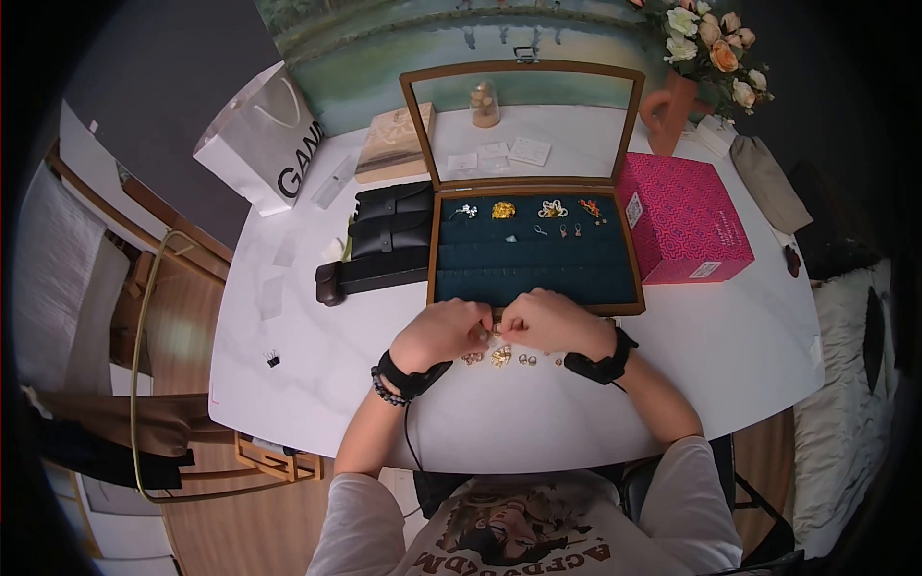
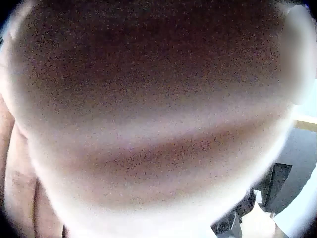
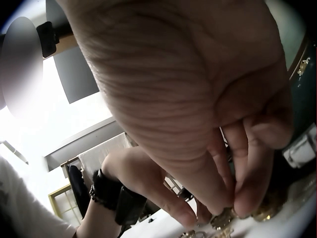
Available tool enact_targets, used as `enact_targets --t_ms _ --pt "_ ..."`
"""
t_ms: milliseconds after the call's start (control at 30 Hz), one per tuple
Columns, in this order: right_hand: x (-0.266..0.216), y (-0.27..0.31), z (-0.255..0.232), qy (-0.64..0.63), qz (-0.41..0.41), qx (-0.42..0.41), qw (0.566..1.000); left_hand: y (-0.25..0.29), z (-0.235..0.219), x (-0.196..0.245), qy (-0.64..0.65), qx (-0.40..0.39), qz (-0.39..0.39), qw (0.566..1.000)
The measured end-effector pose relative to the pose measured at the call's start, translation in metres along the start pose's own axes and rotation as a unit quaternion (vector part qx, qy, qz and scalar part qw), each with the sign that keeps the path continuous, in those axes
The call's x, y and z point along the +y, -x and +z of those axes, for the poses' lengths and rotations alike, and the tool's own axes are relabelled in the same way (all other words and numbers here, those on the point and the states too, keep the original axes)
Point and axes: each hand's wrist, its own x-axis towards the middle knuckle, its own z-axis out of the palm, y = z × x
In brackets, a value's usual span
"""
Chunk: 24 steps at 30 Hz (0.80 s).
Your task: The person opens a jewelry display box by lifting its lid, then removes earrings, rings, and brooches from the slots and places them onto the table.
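Right hand (image 1: pixel 560 324): I am pinching gold-toned jewelry (image 1: pixel 497 328).
Left hand (image 1: pixel 437 334): working close (grip unclear).
Jewelry handling: next move likely needing steadiness.

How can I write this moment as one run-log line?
left hand and right hand: pinching small gold piece | jewelry case: lid open | gold jewelry groups: on table

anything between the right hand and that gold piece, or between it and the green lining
Nothing visible between the right hand and the small gold piece at its fingertips. Toward the green lining, the case's wooden front rim stands between; the lid is raised.
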Motion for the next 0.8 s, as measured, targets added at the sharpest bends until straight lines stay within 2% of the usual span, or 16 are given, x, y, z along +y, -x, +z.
enact_targets --t_ms 33,100,133,167,233,300,433,500,533,667,767,800 --pt "0.001 0.001 -0.008 -0.001 -0.001 0.002 1.0 -0.002 -0.004 0.003 -0.002 -0.001 0.0 1.0" --pt "0.007 0.0 -0.03 0.033 0.029 0.074 0.996 -0.01 -0.012 0.008 0.031 0.06 -0.025 0.997" --pt "0.015 -0.002 -0.038 0.016 0.036 0.122 0.992 -0.017 -0.012 0.005 0.027 0.116 0.002 0.993" --pt "0.027 -0.004 -0.045 0.0 0.041 0.168 0.985 -0.025 -0.012 0.004 0.026 0.117 0.003 0.993" --pt "0.056 -0.007 -0.058 0.022 0.067 0.227 0.971 -0.043 -0.018 0.004 0.028 0.177 0.008 0.984" --pt "0.073 -0.009 -0.066 0.039 0.086 0.26 0.961 -0.066 -0.023 -0.005 0.032 0.18 0.009 0.983" --pt "0.084 -0.027 -0.063 0.054 0.105 0.257 0.959 -0.119 -0.017 -0.03 -0.002 0.214 -0.025 0.976" --pt "0.086 -0.043 -0.062 0.123 0.102 0.264 0.951 -0.14 -0.012 -0.037 -0.041 0.23 -0.08 0.969" --pt "0.092 -0.052 -0.063 0.125 0.084 0.274 0.95 -0.147 -0.01 -0.041 -0.037 0.226 -0.083 0.97" --pt "0.106 -0.075 -0.059 0.184 0.099 0.298 0.931 -0.162 -0.004 -0.054 -0.017 0.198 -0.099 0.975" --pt "0.115 -0.082 -0.055 0.182 0.104 0.28 0.937 -0.163 -0.002 -0.057 0.046 0.189 -0.095 0.976" --pt "0.116 -0.083 -0.055 0.185 0.102 0.262 0.942 -0.16 -0.004 -0.053 0.059 0.218 -0.08 0.971"
